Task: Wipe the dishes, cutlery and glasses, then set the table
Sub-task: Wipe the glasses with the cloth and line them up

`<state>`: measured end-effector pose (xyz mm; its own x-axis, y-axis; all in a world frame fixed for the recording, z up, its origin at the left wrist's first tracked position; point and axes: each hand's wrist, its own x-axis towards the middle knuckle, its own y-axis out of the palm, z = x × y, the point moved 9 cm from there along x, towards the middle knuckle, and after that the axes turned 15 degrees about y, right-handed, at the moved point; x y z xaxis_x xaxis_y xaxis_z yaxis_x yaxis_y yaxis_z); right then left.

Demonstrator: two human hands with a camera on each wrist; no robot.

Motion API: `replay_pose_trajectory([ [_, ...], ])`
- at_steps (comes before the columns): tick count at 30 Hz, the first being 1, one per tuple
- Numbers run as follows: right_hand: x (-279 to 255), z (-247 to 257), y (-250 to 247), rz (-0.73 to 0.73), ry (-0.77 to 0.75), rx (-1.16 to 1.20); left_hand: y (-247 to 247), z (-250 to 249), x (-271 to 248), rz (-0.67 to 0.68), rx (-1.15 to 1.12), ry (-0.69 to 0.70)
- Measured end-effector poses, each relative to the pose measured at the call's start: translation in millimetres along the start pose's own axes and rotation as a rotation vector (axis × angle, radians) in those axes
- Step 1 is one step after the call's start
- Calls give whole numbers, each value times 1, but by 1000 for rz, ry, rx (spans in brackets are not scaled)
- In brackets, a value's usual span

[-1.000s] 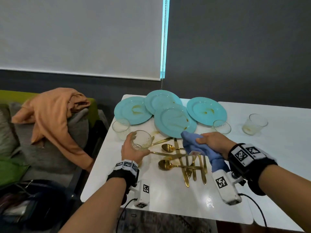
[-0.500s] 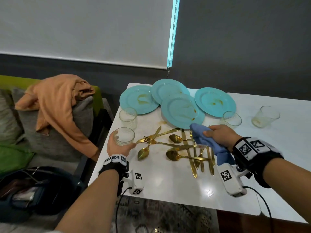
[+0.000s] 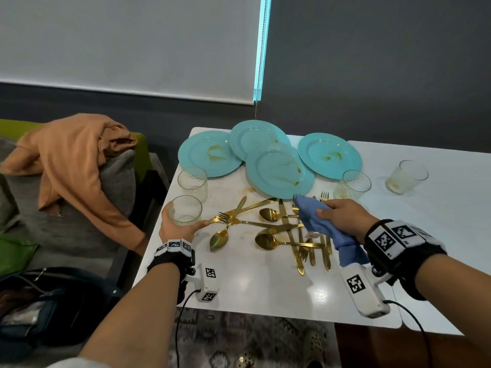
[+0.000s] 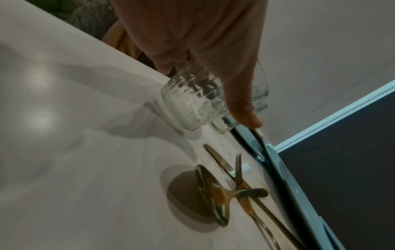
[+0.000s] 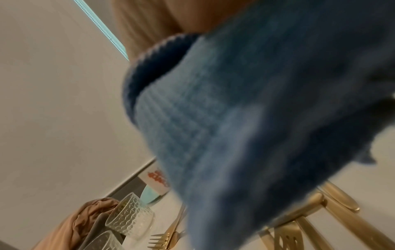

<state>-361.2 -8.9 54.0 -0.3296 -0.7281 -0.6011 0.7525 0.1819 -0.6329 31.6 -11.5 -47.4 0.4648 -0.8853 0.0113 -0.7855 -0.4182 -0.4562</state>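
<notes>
Lay draped over a grey cushion [image 3: 79, 208] on the green sofa [image 3: 143, 144]: an orange garment [image 3: 71, 160]. Sat open on the floor below: a dark bag [image 3: 55, 309]. Hung behind: a white roller blind [image 3: 127, 41] against the dark wall [image 3: 372, 62].

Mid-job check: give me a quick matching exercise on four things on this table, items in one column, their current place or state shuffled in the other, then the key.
Things:
1. blue cloth
2. glass at the left table edge
3. gold cutlery
4. turquoise plates

Place or state:
A. held by the left hand
B. scattered loose on the white table
C. overlapping at the far side, stained orange
D. bunched in the right hand

Pairs: 1-D, 2-A, 3-B, 4-C
</notes>
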Motion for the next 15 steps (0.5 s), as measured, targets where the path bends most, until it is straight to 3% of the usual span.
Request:
replay_pose_trajectory([
  [9,-7,3,-1,-21,-44,-54,1,6,4,25,62,-82],
  [15,-2,-2,-2,-20,-58,-61,-13,-4,-1,-44,260,-138],
])
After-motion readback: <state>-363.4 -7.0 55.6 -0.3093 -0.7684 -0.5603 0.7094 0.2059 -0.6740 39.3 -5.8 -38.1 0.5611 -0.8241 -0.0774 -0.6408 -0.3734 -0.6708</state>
